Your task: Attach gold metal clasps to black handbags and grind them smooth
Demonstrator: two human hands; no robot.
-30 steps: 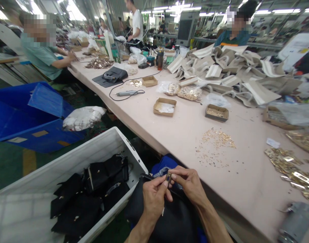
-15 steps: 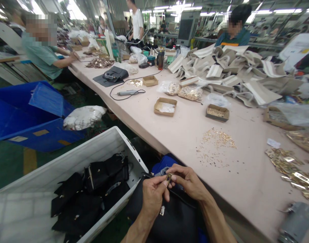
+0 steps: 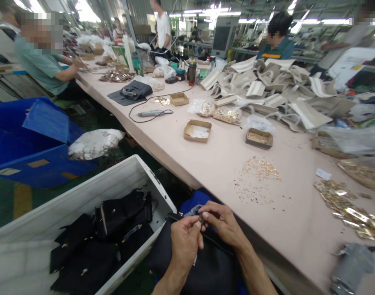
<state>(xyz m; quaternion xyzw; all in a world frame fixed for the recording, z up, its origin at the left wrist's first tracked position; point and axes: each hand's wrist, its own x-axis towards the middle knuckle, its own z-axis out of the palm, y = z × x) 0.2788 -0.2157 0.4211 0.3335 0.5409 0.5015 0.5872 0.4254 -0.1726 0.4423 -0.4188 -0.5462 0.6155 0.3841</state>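
My left hand [image 3: 184,241] and my right hand [image 3: 223,223] meet at their fingertips over a black bag [image 3: 205,266] lying in my lap. Together they pinch a small metal fitting [image 3: 201,220], mostly hidden between the fingers. Both hands are closed around it. A thin pale piece [image 3: 194,259] hangs under my left palm. The pink table edge [image 3: 205,180] runs just beyond my hands, with a scatter of small gold parts [image 3: 258,170] on it.
A white bin [image 3: 82,205] at my left holds several black bags [image 3: 113,217]. Cardboard trays [image 3: 197,130] of hardware, gold plates [image 3: 350,209], a grey power tool [image 3: 348,266] and piled beige bag pieces [image 3: 282,90] lie on the table. Other people sit at left and far right.
My hands stayed together at the bag, the fitting turned and sank deeper between the fingers. The camera view shifted slightly to the right.
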